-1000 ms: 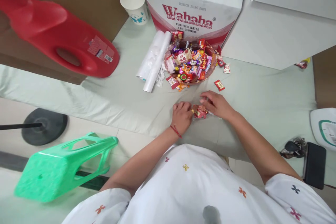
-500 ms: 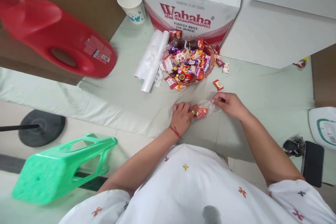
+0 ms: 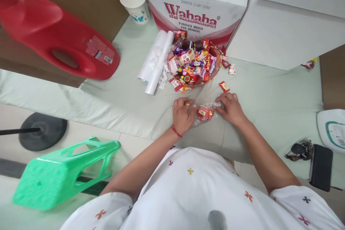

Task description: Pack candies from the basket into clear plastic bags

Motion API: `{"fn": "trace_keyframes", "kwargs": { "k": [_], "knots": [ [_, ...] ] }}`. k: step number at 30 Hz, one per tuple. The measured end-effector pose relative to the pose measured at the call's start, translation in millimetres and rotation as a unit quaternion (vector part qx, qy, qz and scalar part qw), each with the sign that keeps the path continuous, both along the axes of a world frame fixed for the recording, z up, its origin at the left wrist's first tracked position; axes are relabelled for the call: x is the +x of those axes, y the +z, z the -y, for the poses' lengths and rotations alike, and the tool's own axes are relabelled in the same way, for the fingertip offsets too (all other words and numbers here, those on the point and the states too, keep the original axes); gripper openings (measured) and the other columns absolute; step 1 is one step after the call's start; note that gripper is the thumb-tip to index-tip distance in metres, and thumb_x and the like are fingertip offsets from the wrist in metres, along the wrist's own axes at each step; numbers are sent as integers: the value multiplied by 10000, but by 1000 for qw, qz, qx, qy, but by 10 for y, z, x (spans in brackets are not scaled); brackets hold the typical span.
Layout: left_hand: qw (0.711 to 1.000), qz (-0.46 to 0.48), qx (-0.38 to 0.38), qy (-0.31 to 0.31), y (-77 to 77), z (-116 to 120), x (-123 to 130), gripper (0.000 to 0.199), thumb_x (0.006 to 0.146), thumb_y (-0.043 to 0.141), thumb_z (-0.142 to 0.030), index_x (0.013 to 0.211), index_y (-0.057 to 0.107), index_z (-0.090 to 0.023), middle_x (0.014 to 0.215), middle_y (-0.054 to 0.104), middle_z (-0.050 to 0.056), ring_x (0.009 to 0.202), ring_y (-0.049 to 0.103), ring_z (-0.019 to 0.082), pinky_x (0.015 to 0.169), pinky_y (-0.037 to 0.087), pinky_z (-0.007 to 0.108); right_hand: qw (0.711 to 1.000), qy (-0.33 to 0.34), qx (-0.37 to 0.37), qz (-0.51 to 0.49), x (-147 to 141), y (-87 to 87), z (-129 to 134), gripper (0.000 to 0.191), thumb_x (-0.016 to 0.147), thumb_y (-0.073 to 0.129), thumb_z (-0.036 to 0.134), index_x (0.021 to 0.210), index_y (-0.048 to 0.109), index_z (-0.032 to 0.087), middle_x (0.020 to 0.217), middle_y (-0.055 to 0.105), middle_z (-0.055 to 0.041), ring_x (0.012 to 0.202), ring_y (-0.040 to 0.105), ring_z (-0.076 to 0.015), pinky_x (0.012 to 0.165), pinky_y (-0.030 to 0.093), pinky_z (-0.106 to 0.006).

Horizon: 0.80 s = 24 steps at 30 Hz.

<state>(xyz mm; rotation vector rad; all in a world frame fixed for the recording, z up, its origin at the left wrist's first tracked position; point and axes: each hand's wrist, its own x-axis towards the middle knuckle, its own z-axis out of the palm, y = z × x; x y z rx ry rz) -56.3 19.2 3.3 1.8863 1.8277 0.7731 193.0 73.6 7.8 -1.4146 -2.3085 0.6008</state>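
A clear plastic bag (image 3: pixel 204 113) with red-wrapped candies in it lies on the cloth-covered table between my hands. My left hand (image 3: pixel 183 116) is at its left end, fingers apart, the thumb touching the bag's edge. At the other end my right hand (image 3: pixel 229 107) has its fingers closed on the bag's crumpled plastic. A single red candy (image 3: pixel 224 86) rests just above my right hand. Farther up, a clear bowl (image 3: pixel 218 69) is heaped with mixed wrapped candies, and several more lie around its rim.
Two white rolls (image 3: pixel 159 63) lie left of the bowl, near a paper cup (image 3: pixel 135 7). A Wahaha box (image 3: pixel 194 7) stands behind. A red jug (image 3: pixel 81 50) is at the left, a green stool (image 3: pixel 64 172) below. Keys (image 3: pixel 300 150) and a phone (image 3: pixel 321 168) lie at the right.
My left hand has shifted slightly left, its fingers uncovering the candies. My right hand has moved left and closer to them, and the bag's right end is bunched shorter.
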Motion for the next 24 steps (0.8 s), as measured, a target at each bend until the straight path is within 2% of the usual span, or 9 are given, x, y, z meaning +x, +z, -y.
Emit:
{"fn": "trace_keyframes", "kwargs": {
  "k": [3, 7, 9, 11, 13, 15, 18, 20, 24],
  "knots": [
    [998, -29, -12, -60, 39, -102, 62, 422, 946, 616, -461, 1265, 720, -204, 1370, 576, 157, 1307, 442, 348, 1042, 401, 526, 999, 17, -18, -20, -10, 37, -44, 129, 940, 632, 338, 932, 694, 225, 1044, 662, -118, 992, 540, -297, 962, 421, -497],
    [991, -16, -62, -120, 67, -223, 103, 283, 865, 722, -428, 1053, 779, -225, 1415, 585, 124, 1365, 413, 365, 1046, 388, 537, 996, 24, -25, -83, -38, 95, -64, 145, 980, 581, 352, 943, 664, 239, 1040, 668, -97, 1004, 581, -267, 934, 456, -435],
    [987, 5, -80, -136, 82, -258, 98, 224, 846, 741, -397, 971, 769, -214, 1351, 637, 113, 1310, 479, 342, 1040, 403, 518, 994, 9, -48, -100, -44, 120, -60, 180, 995, 559, 381, 969, 652, 229, 995, 663, -83, 897, 602, -228, 841, 478, -374],
    [983, 33, -94, -156, 101, -270, 88, 193, 837, 742, -350, 958, 748, -200, 1199, 706, 104, 1177, 576, 300, 1006, 443, 472, 992, -21, -84, -97, -44, 138, -52, 239, 975, 595, 431, 1058, 656, 215, 942, 665, -58, 766, 582, -191, 746, 467, -333],
    [977, 76, -114, -164, 119, -263, 81, 184, 840, 718, -300, 987, 731, -189, 1045, 738, 83, 1011, 643, 250, 928, 491, 403, 987, -46, -125, -84, -40, 147, -48, 410, 917, 674, 479, 1218, 639, 204, 909, 675, -33, 695, 558, -169, 694, 448, -311],
    [971, 123, -141, -152, 133, -249, 78, 254, 844, 689, -265, 1083, 716, -185, 957, 747, 56, 887, 669, 210, 844, 517, 344, 982, -49, -163, -77, -35, 149, -55, 509, 866, 724, 482, 1277, 637, 195, 867, 678, -16, 675, 554, -162, 674, 436, -299],
    [961, 168, -185, -122, 143, -242, 78, 295, 856, 649, -249, 1137, 705, -184, 901, 763, 27, 806, 685, 179, 770, 521, 294, 976, -49, -186, -99, -34, 139, -78, 313, 859, 699, 424, 1059, 720, 184, 820, 670, -17, 675, 548, -156, 663, 425, -293],
    [956, 171, -208, -115, 147, -248, 81, 195, 861, 628, -250, 1014, 727, -183, 858, 764, 18, 757, 676, 165, 722, 507, 276, 973, -60, -181, -127, -46, 135, -84, 229, 846, 688, 398, 927, 721, 186, 825, 662, -22, 677, 540, -153, 656, 422, -292],
    [962, 131, -212, -114, 163, -246, 118, 100, 826, 648, -227, 871, 727, -186, 774, 737, 8, 685, 634, 157, 654, 467, 266, 967, -103, -159, -171, -155, 181, 2, 166, 831, 688, 362, 847, 684, 197, 781, 617, -7, 657, 518, -147, 634, 427, -287]
  ]
}}
